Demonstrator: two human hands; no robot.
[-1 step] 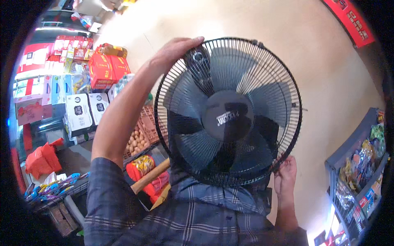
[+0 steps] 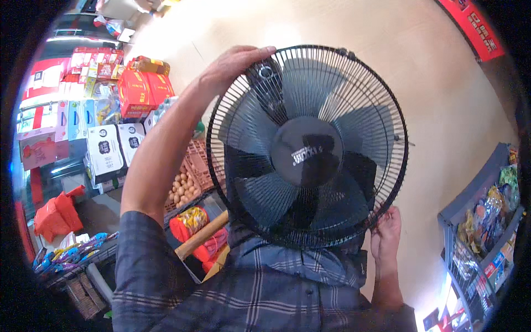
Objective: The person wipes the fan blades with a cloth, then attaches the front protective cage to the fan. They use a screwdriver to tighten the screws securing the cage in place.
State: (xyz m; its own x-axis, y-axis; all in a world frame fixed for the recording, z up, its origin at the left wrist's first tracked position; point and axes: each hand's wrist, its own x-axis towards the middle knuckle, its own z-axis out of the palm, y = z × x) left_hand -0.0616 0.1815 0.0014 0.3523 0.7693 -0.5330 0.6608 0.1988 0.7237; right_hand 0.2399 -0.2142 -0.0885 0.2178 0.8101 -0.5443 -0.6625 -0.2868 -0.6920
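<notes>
A black electric fan (image 2: 238,202) with a round wire guard, dark translucent blades and a round centre hub faces me at chest height. At its upper left rim, my left hand (image 2: 235,65) is closed on the guard, thumb or finger lying along the top edge. Behind the guard near that hand a dark glossy part, perhaps the motor housing, shows through the wires. My right hand (image 2: 386,229) grips the lower right rim with bent fingers. Part of each hand's grip is hidden behind the fan, as is whatever lies below the blades.
Left of me stand red boxes (image 2: 145,91), white cartons (image 2: 105,152), a crate of brown eggs (image 2: 183,191) and a red bag (image 2: 58,216). A wooden handle (image 2: 204,235) juts out beside my waist. A rack of packaged goods (image 2: 481,221) is at the right, on pale floor (image 2: 442,110).
The fan and my left hand sit very slightly higher in the picture. Both hands keep their grip on the guard.
</notes>
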